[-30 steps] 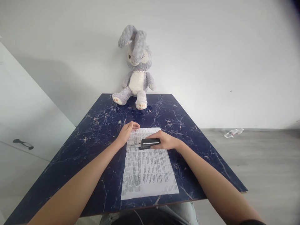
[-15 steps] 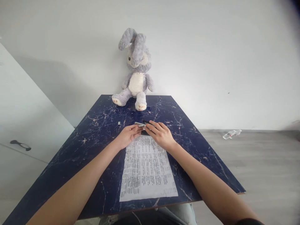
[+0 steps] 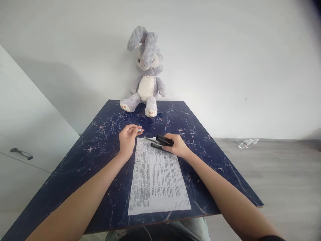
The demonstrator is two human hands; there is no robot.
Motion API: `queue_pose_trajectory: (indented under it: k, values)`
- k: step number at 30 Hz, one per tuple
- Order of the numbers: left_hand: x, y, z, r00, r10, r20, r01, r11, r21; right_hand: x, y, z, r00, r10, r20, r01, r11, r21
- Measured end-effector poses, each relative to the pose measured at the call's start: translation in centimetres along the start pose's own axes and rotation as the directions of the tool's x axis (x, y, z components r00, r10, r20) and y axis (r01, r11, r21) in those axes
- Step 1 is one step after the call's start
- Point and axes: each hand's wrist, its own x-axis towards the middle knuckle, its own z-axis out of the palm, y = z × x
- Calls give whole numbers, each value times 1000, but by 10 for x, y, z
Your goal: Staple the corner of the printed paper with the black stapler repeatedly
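Note:
A printed sheet of paper lies on the dark blue marbled table. My right hand is closed round a black stapler at the sheet's far edge; the stapler's jaws look hinged apart, its metal tip pointing left. My left hand is raised just left of the sheet's top corner, thumb and fingers pinched on a small pale, silvery piece, too small to name for certain.
A grey and white plush rabbit sits at the table's far edge against the white wall. A white cabinet with a dark handle stands at the left. A plastic bottle lies on the grey floor at the right.
The stapler moved from the middle of the sheet to its far edge. My left hand lifted off the paper and now pinches a small piece; the tiny object earlier lying left of the sheet is gone.

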Motion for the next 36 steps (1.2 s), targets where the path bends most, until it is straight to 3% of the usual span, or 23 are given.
queue_pose_trajectory:
  k: [2,4,7,9,14,18,20,22,24,25,27,29,32,34,36]
  values:
    - [-4,8,2,996,78,32,-81,994,79,0,-4,-4,979,-105,175,94,993,69]
    - [-9,15,6,985,122,123,-139,980,142,1,-11,-8,953,-207,220,181,975,132]
    - [-21,22,13,952,143,270,-191,968,160,2,-20,-8,973,-227,-32,229,964,137]
    - [-29,24,18,930,143,337,-200,970,141,2,-22,-4,953,-247,-176,270,955,123]
    - [-41,27,24,902,114,416,-173,979,107,-3,-27,10,900,-374,-225,405,908,111]
    - [-27,23,11,904,230,361,-318,925,207,1,-15,2,917,-276,-288,296,955,27]
    - [-10,17,-4,923,312,225,-379,838,393,4,8,-11,937,-124,-327,111,992,-58]
    - [9,6,-23,932,327,157,-345,666,662,6,41,-26,920,77,-383,-147,977,-156]
    - [26,-7,-43,966,226,122,-216,457,863,6,76,-39,873,259,-413,-372,901,-222]
    - [32,-13,-50,986,148,83,-132,362,923,4,91,-45,850,326,-414,-442,868,-225]
    - [39,-23,-61,996,26,87,-90,225,970,2,113,-50,823,401,-402,-516,825,-231]
    - [40,-27,-63,988,-15,151,-146,166,975,2,121,-51,811,416,-412,-539,804,-249]
    - [38,-26,-58,972,13,235,-234,171,957,4,104,-44,807,319,-497,-495,824,-276]
    - [36,-25,-54,967,28,252,-252,204,946,6,78,-37,839,197,-508,-359,901,-244]
    - [36,-25,-53,963,39,267,-269,232,935,6,45,-27,912,59,-405,-130,980,-150]
